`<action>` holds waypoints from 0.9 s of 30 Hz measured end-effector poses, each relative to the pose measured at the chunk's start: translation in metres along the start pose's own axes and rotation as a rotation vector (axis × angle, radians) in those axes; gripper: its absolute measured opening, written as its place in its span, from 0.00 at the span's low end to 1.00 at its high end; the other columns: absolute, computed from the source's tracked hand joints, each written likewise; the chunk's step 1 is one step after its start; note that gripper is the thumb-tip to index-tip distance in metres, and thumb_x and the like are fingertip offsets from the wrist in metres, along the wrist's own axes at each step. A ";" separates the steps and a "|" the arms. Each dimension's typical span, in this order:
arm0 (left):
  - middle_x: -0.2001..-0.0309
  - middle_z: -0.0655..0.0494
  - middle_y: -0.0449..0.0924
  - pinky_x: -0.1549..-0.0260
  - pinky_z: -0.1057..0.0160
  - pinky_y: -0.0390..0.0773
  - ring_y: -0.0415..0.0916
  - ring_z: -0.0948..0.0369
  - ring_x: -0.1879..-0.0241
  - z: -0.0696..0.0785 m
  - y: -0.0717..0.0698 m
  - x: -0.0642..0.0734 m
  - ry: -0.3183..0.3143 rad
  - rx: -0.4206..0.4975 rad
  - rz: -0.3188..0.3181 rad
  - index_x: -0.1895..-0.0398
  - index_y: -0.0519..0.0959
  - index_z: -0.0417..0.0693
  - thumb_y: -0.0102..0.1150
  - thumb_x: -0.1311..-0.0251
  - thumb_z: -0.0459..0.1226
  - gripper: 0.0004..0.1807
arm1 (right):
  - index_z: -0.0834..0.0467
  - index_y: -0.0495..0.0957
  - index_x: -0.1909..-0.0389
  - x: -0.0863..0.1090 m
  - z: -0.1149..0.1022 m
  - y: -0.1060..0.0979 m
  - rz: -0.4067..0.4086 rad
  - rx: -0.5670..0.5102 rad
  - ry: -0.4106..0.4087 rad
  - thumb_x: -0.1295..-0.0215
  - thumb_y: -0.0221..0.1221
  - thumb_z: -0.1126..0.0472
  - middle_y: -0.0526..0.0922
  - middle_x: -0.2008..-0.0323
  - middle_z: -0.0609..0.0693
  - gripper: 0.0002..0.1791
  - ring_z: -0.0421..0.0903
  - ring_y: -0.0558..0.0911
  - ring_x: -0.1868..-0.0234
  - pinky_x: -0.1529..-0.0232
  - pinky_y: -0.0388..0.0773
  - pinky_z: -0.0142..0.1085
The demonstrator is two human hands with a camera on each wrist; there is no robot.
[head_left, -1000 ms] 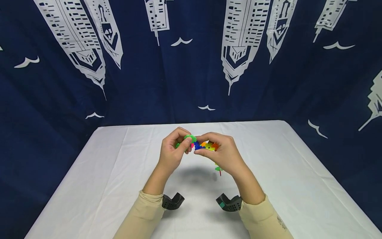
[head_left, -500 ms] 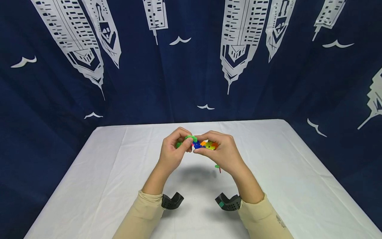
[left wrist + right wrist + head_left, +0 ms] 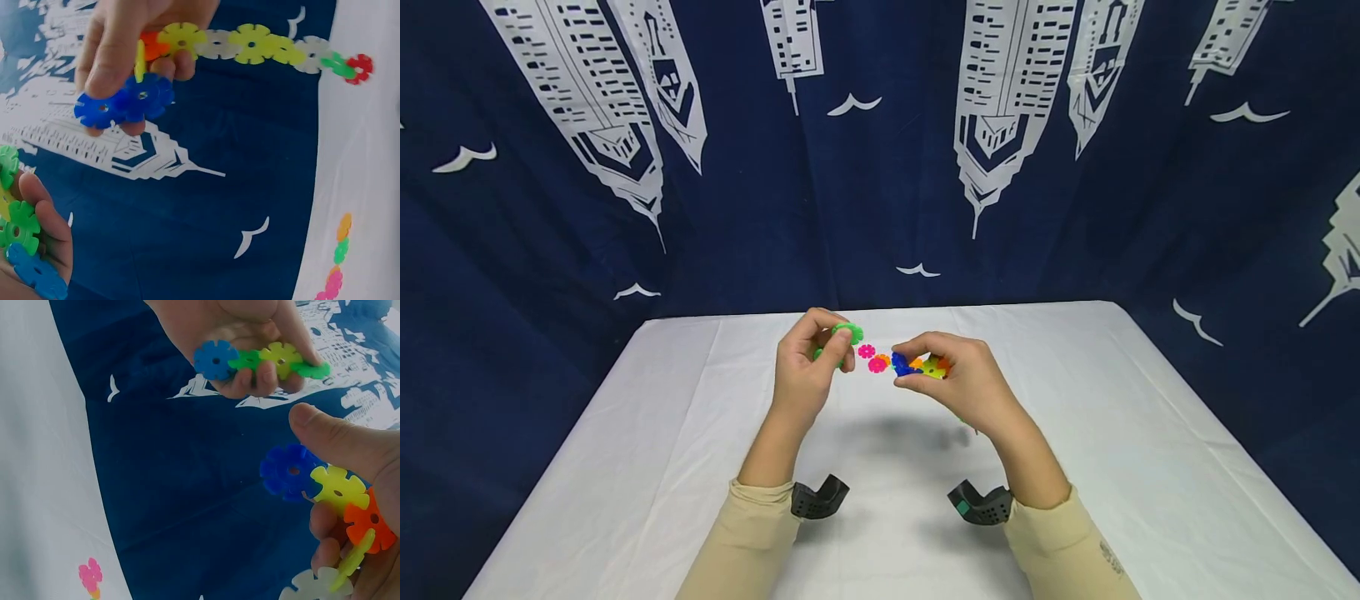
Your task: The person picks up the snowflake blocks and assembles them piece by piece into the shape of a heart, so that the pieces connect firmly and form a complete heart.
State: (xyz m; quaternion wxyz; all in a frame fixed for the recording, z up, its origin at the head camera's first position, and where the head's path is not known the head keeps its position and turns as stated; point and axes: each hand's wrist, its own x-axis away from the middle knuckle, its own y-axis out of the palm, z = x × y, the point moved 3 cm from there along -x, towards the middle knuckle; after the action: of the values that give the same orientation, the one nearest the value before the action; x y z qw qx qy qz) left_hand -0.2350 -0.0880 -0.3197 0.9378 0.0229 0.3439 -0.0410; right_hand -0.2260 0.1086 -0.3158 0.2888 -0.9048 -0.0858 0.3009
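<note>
My left hand holds a short chain of interlocking flower-shaped plastic discs, coloured blue, green and yellow, with a green disc at its tip. To the right, my right hand pinches a longer disc chain near its blue end. Yellow, orange and whitish discs follow along it, ending in a green and a red disc that hang past the palm. A gap separates the two chains. In the head view, the right hand hides most of the long chain.
Another chain, with pink discs, orange and green, lies on the white-covered table, seen between the hands. Black wrist cameras sit on both forearms. A dark blue curtain with white buildings hangs behind the table.
My left hand has moved left and slightly up, away from the right hand, with its green-ended chain. The chains now stand apart, and the pink discs behind show more fully.
</note>
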 end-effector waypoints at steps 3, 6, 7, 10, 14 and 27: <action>0.71 0.63 0.77 0.75 0.69 0.77 0.73 0.63 0.79 -0.002 0.000 0.000 -0.033 -0.003 -0.025 0.64 0.74 0.31 0.53 0.33 0.26 0.03 | 0.51 0.86 0.54 0.001 0.000 0.000 -0.005 -0.040 -0.006 0.48 0.75 0.61 0.89 0.57 0.44 0.18 0.42 0.86 0.58 0.59 0.84 0.30; 0.71 0.61 0.77 0.74 0.68 0.77 0.73 0.62 0.78 -0.006 0.006 0.000 -0.086 0.004 -0.095 0.63 0.76 0.32 0.54 0.32 0.28 0.04 | 0.52 0.86 0.53 0.001 -0.002 0.000 -0.003 -0.066 -0.025 0.48 0.75 0.60 0.89 0.56 0.45 0.19 0.41 0.86 0.59 0.59 0.84 0.30; 0.71 0.61 0.77 0.74 0.68 0.77 0.73 0.62 0.78 -0.007 0.008 0.001 -0.101 0.006 -0.109 0.63 0.76 0.32 0.54 0.33 0.28 0.04 | 0.52 0.86 0.53 0.002 -0.003 0.000 0.000 -0.067 -0.032 0.48 0.75 0.60 0.89 0.56 0.45 0.19 0.40 0.85 0.59 0.59 0.84 0.30; 0.70 0.58 0.77 0.76 0.68 0.76 0.72 0.61 0.79 -0.009 0.012 0.002 -0.139 0.026 -0.121 0.62 0.77 0.33 0.54 0.33 0.29 0.04 | 0.52 0.85 0.53 0.002 -0.005 -0.002 0.021 -0.048 -0.047 0.46 0.74 0.60 0.89 0.57 0.45 0.19 0.39 0.84 0.61 0.60 0.83 0.30; 0.69 0.56 0.76 0.77 0.69 0.73 0.71 0.60 0.80 -0.012 0.015 0.003 -0.180 0.039 -0.136 0.58 0.75 0.35 0.53 0.31 0.30 0.05 | 0.54 0.80 0.51 0.001 -0.005 -0.003 0.054 -0.031 -0.069 0.41 0.70 0.63 0.88 0.59 0.47 0.17 0.39 0.82 0.66 0.62 0.80 0.30; 0.54 0.39 0.76 0.68 0.71 0.75 0.75 0.61 0.67 -0.013 0.026 0.011 -0.244 -0.042 -0.435 0.44 0.61 0.39 0.58 0.34 0.27 0.21 | 0.56 0.76 0.57 0.000 0.000 -0.008 0.010 -0.115 -0.083 0.33 0.63 0.64 0.79 0.71 0.48 0.08 0.39 0.71 0.81 0.80 0.70 0.30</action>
State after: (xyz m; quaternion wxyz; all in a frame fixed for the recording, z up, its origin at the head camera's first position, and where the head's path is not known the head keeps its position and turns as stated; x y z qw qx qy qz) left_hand -0.2323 -0.0619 -0.3365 0.9417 -0.0765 0.2258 -0.2373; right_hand -0.2262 0.1150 -0.3117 0.2308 -0.9072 -0.1103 0.3341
